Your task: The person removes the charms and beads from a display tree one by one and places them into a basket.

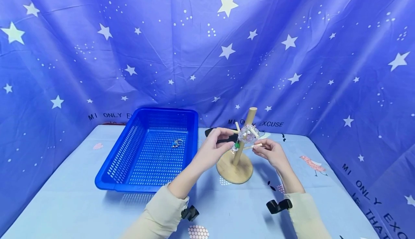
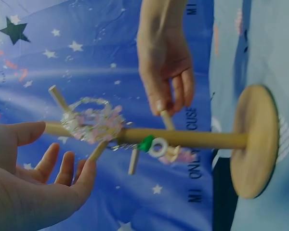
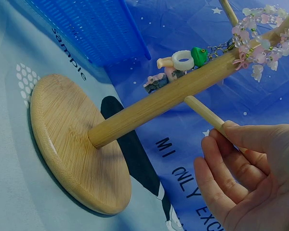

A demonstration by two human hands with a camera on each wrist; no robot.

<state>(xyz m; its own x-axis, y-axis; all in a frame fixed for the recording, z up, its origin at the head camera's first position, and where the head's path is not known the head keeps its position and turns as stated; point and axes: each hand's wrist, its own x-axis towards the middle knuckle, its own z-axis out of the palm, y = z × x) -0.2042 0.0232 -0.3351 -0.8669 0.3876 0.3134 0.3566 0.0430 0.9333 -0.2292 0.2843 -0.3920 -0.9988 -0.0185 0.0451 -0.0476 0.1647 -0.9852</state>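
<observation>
Right grip (image 1: 272, 154) is pinching a peg (image 3: 207, 113), left grip (image 1: 210, 149) is sitting loose and apart beside the beaded loops (image 1: 247, 134) hanging on the stand (image 1: 238, 155) right of frame centre, so one hard tug is honestly risking a topple.

A pale wooden stand (image 3: 154, 107) rises upright on a round base between the left hand (image 1: 214, 147) and the right hand (image 1: 272, 152), short pegs jutting from its post; the right fingertips pinch a lower peg. Pink, clear and whitish beaded strands (image 2: 98, 125) bunch around the upper pegs, just beside the left fingers and higher than the right hand; how many there are is unclear. A charm (image 3: 176, 60), with a green-headed figure in a white ring, hangs by a chain along the post near the left thumb
</observation>
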